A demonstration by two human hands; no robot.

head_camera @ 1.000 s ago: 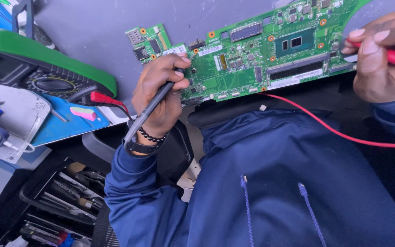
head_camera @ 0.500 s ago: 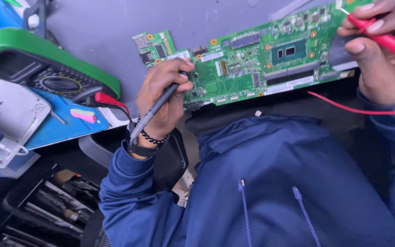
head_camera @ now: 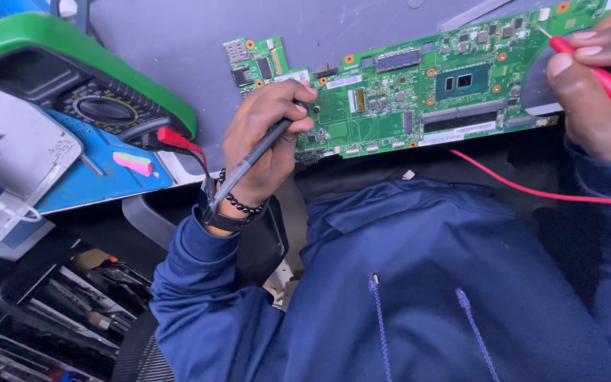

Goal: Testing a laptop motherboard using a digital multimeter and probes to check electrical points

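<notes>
A green circuit board point(head_camera: 404, 99) lies flat on the grey tabletop point(head_camera: 178, 42), stretching from the middle of the view out to the upper right corner, its long lower edge right at the tabletop's front lip. The person's left hand point(head_camera: 266, 141) is curled around a black probe point(head_camera: 249, 166), held like a pen between thumb and fingers, with the tip pressed down onto the board near its left portion; the probe's back end slants down past a wrist wearing a dark beaded bracelet point(head_camera: 238, 205). Over at the right, the right hand point(head_camera: 592, 85) pinches a red probe point(head_camera: 602, 74) between thumb and fingertips, its thin metal tip touching the board near the upper right edge. A red lead point(head_camera: 525, 187) trails from that side across the dark gap below the board and over the blue hooded jacket point(head_camera: 426, 283). To the left, well apart from the board, a green-cased multimeter point(head_camera: 79, 85) sits tilted on the tabletop, with a red plug point(head_camera: 175, 139) seated at its lower end. Just beside it lies a blue mat point(head_camera: 100, 180) carrying a small pink-and-green block point(head_camera: 134, 163). Down in the lower left, a dark tray of hand tools point(head_camera: 58, 311) sits below the tabletop level.
</notes>
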